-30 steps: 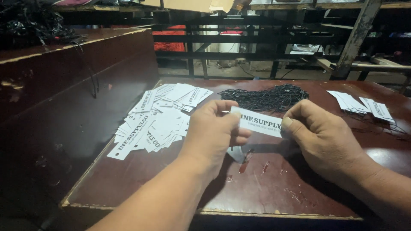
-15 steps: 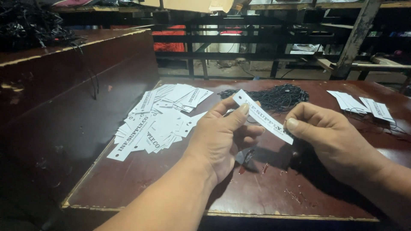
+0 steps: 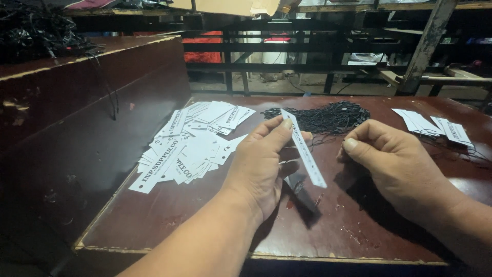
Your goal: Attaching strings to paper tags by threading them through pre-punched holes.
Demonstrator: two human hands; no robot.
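Left hand (image 3: 264, 161) fingers pinch a white tag (image 3: 303, 149) above table (image 3: 205, 225) centre. Right hand (image 3: 397, 164), at 3 o'clock, fingers curled closed near black strings (image 3: 320, 117). Tag pile (image 3: 192, 143) at 9 o'clock.

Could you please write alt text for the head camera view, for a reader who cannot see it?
A person's left hand pinches a white paper tag edge-on above a dark red table, while the right hand is curled beside it. A pile of white tags and a bundle of black strings lie behind.
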